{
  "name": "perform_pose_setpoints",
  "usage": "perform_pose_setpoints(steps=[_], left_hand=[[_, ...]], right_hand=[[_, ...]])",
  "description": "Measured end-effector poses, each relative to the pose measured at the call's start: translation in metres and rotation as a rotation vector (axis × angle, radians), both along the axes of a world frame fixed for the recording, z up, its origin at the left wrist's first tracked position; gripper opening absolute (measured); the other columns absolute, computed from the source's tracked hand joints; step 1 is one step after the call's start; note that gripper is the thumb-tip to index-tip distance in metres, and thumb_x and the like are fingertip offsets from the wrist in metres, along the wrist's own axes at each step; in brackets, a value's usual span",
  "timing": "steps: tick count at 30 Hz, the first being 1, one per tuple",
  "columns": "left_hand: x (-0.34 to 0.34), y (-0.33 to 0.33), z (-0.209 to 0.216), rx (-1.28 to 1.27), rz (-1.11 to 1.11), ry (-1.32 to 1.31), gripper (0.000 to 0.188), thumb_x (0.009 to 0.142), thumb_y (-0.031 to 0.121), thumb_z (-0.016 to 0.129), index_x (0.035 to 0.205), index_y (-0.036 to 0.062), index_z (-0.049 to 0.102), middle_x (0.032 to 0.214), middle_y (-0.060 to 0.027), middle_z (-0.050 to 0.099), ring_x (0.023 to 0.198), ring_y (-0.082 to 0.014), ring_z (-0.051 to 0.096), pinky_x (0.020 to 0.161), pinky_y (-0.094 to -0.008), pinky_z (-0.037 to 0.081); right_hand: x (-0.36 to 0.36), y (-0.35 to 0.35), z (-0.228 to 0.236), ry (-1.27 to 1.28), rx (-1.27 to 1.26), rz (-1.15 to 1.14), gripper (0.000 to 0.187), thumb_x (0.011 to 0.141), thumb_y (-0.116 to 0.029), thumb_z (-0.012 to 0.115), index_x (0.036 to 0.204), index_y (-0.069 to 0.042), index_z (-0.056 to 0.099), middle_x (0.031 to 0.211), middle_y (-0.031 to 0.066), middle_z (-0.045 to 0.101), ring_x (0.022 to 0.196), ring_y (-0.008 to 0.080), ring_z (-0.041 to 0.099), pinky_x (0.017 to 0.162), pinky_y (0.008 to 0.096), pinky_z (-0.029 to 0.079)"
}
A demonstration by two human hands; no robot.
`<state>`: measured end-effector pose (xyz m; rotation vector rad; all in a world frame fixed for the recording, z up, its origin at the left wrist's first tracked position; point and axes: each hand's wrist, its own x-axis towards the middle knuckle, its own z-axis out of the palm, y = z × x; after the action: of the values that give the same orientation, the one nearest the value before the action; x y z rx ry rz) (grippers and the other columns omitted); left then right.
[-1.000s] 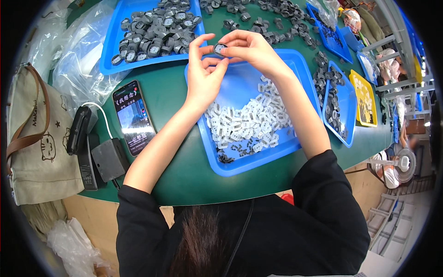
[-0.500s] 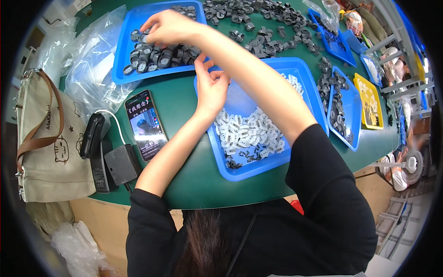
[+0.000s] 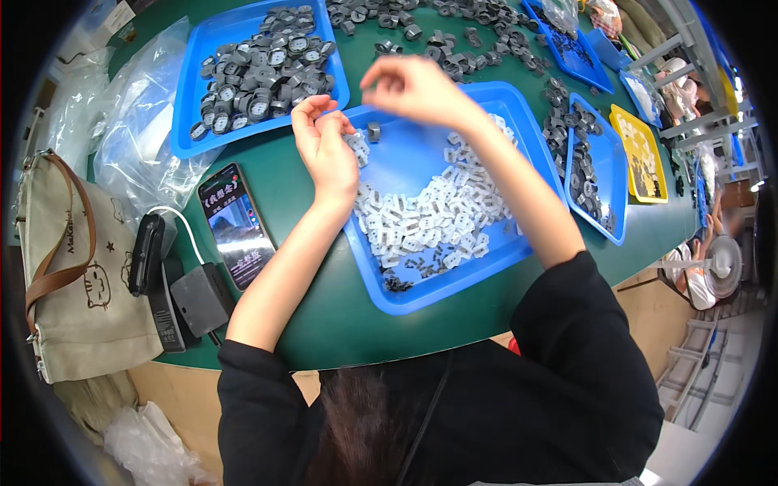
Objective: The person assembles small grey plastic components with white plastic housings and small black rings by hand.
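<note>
Head view: right hand blurred, fingers bent inward, above the far side of the central blue tray; cannot tell whether it pinches anything. Left hand at that tray's left rim, fingers loosely curled, thumb near the index finger; cannot make out anything between them. Just below the right hand, one dark grey piece sits in the tray's far left part, long axis running roughly away from the worker; which end is its front, unclear. Blue tray floor shows from it rightward and down to a heap of white pieces, which point every way; a few more lie beside the left hand. Tray's near rim well inside the green table edge. Farther left, heaped grey parts in another blue tray, several faces up; phone nearer the worker.
</note>
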<state>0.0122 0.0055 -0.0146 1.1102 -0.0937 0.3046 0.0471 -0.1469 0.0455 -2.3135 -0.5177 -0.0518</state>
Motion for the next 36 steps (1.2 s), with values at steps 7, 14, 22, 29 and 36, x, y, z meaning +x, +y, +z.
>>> perform_pose_setpoints(steps=[7,14,22,29,36], left_hand=[[-0.003,-0.005,0.001,0.223,-0.108,-0.072,0.03,0.083,-0.001,0.047,0.114,-0.0016,0.047,0.112,-0.0128,0.052,0.1,-0.0178,0.054,0.089,-0.0309,0.045],[-0.014,-0.015,0.017,0.522,-0.243,-0.123,0.041,0.079,-0.006,0.057,0.119,-0.0019,0.049,0.119,-0.011,0.053,0.113,-0.0178,0.05,0.097,-0.0309,0.039],[-0.015,-0.009,0.017,0.342,-0.201,-0.057,0.031,0.078,-0.006,0.061,0.109,-0.0007,0.056,0.113,-0.0093,0.057,0.098,-0.0135,0.056,0.085,-0.026,0.048],[-0.014,-0.012,0.019,0.341,-0.218,-0.109,0.032,0.079,-0.005,0.06,0.11,-0.0007,0.056,0.117,-0.0103,0.055,0.096,-0.0126,0.057,0.08,-0.0243,0.049],[-0.009,-0.003,0.013,0.562,-0.084,-0.05,0.038,0.078,-0.005,0.065,0.115,-0.0003,0.056,0.108,-0.0083,0.052,0.078,-0.009,0.057,0.07,-0.021,0.05]], right_hand=[[-0.035,-0.004,-0.022,-0.207,-0.071,0.048,0.027,0.07,-0.016,0.066,0.093,-0.002,0.064,0.077,0.0105,0.063,0.071,0.0241,0.063,0.067,0.0334,0.051],[-0.039,-0.022,-0.021,0.278,0.741,-0.125,0.013,0.077,-0.005,0.064,0.088,0.002,0.063,0.082,0.0099,0.066,0.073,0.0137,0.065,0.065,0.0254,0.053],[-0.06,-0.019,0.002,0.244,-0.072,0.03,0.028,0.069,-0.02,0.072,0.088,-0.003,0.061,0.079,0.008,0.064,0.063,0.0155,0.061,0.058,0.0291,0.047],[-0.077,-0.008,-0.009,0.268,-0.208,0.398,0.021,0.069,-0.019,0.07,0.078,-0.003,0.06,0.074,0.0099,0.06,0.073,0.0256,0.06,0.065,0.036,0.047],[-0.07,-0.015,0.014,0.324,-0.096,0.269,0.012,0.072,-0.009,0.068,0.078,-0.001,0.061,0.08,0.0107,0.065,0.069,0.0158,0.064,0.06,0.0291,0.05]])
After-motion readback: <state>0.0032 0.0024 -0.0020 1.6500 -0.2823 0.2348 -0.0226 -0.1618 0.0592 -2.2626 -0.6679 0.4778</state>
